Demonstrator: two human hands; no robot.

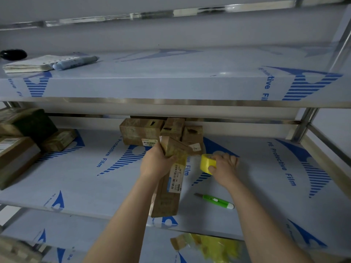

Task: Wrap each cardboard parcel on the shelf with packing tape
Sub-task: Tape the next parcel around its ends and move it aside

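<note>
Steel shelving skinned in blue-printed protective film fills the head view, and the work is happening over the middle shelf (76, 177).

The left hand (155, 164) is wrapped around the far part of a long cardboard parcel (171, 186). The parcel slants toward the person, and its near end reaches the shelf's front edge. Whether that end rests on the film is hard to tell. The right hand (226, 166) grips a roll of yellow packing tape (208, 163) just beside the parcel, and a yellowish band seems to cross the cardboard at the left fingers.

More boxes (140, 131) are stacked just behind the hands, and others (19, 149) sit well apart at the left. A green utility knife (216, 201) lies on the film under the right forearm. Crumpled yellow tape scraps (214, 247) lie on the shelf below.

- **Parcel drop:** held by one hand near one end, the parcel could pivot and fall over the front edge when the tape is pulled.
- **Tape fouling:** slack between roll and cardboard would likely wrinkle or stick to itself.
- **Stack knock:** taking the roll around the far side may bump the boxes behind.
- **Knife:** a sweep of the forearm could push it off the shelf.
</note>
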